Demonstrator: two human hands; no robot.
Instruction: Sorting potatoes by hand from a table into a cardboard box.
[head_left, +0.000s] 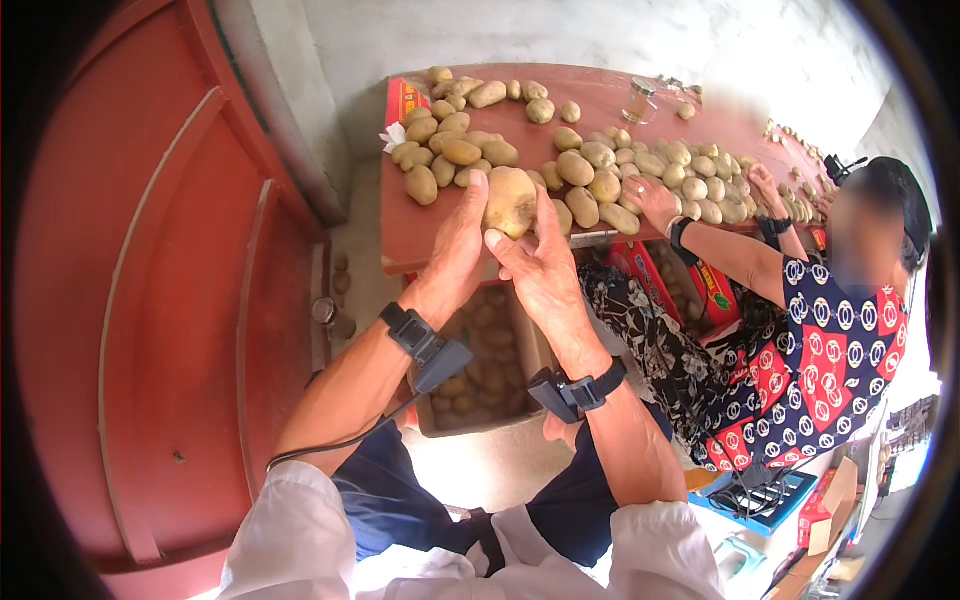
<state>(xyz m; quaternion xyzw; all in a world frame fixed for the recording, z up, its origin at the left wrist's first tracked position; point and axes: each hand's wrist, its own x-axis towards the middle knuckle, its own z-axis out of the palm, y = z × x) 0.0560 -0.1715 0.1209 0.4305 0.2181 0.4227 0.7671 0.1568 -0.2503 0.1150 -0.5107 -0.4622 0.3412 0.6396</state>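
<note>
A large potato (510, 201) with a dark patch on its lower right side is held between my two hands, above the near edge of the red table (510, 71). My left hand (463, 225) grips it from the left, thumb up along its side. My right hand (541, 259) holds its right and lower side, the thumb at its bottom. Behind it lies a group of potatoes (461, 152) on the table's left part. A larger heap of potatoes (675, 169) spreads to the right. Below my forearms is a box (426, 416) of potatoes, partly hidden by my wrists.
A co-worker (817, 352) sits at the right, with one hand (651, 201) on the potato heap. A lidded glass jar (640, 101) stands at the table's back. Red cartons (712, 296) sit under the table. A red door (180, 300) is at left, with another jar (324, 310) nearby.
</note>
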